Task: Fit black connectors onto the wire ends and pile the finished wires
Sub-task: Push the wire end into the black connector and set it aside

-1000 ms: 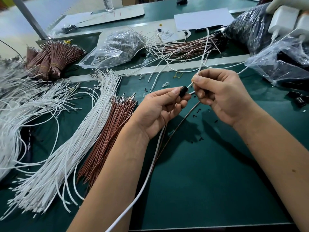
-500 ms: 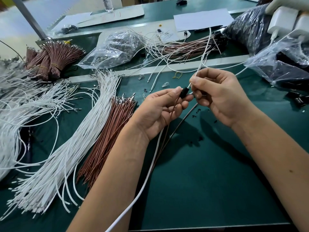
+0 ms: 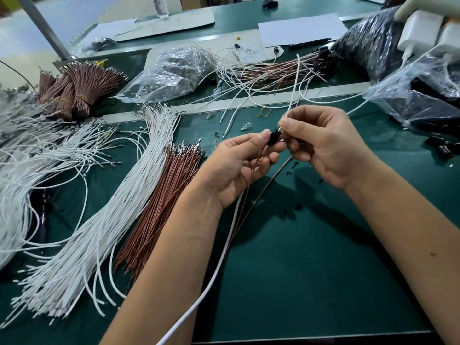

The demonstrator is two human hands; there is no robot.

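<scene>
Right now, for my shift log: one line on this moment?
step: fitting | left hand: pinches small black plastic connector | right hand: pinches thin white wire at connector

At frame centre I see the left hand [image 3: 239,168] pinching a black connector [image 3: 273,137] while the right hand [image 3: 321,143] pinches a white wire [image 3: 293,88] at it, above the green mat [image 3: 311,270].

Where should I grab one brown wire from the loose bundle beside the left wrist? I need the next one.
Pinch the brown bundle at its far end, by the metal terminals, coming from above. There the tips fan apart, so a single wire separates easily.
</scene>
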